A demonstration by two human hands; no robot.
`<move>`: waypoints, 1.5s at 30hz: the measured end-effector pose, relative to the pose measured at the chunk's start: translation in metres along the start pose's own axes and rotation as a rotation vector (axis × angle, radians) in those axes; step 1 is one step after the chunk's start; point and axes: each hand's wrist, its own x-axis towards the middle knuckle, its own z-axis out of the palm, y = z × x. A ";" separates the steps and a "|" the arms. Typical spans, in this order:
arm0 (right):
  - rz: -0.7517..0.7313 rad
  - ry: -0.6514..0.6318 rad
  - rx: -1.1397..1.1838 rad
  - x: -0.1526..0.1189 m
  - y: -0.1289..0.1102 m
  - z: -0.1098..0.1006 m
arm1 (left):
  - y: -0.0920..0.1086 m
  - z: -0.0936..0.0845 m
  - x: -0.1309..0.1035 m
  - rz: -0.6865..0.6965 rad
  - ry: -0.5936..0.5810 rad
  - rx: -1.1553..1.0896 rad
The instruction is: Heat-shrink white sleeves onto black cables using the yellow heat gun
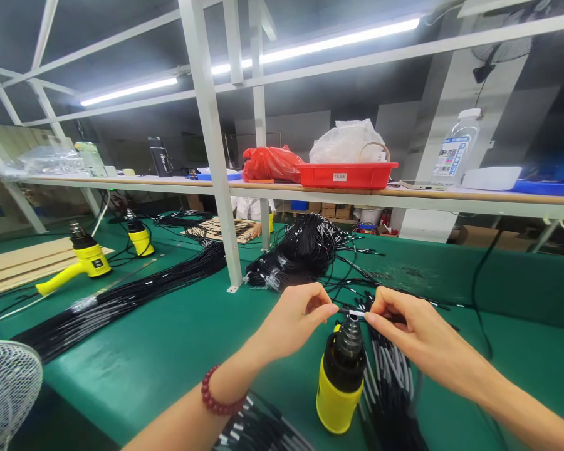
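Observation:
Between my two hands a thin black cable (343, 310) with a white sleeve (356, 313) is stretched level, just over the nozzle of an upright yellow heat gun (340, 382). My left hand (305, 313), with a red bead bracelet at the wrist, pinches the cable's left side. On the other side my right hand (404, 316) pinches it by the white sleeve's right end. Under my right hand lies a bundle of black cables with grey ends (390, 369). More cables with white marks (258, 426) lie below my left forearm.
A large coil of black cables (305, 247) lies behind the hands, beside a white shelf post (216, 156). Two more yellow heat guns (94, 260) stand at left, near a long cable bundle (136, 291). A fan (9, 391) is at lower left. The shelf above carries a red tray (348, 176) and a bottle (458, 147).

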 end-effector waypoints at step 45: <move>-0.036 -0.022 -0.071 -0.005 -0.001 -0.009 | 0.002 -0.001 -0.002 -0.007 0.025 -0.010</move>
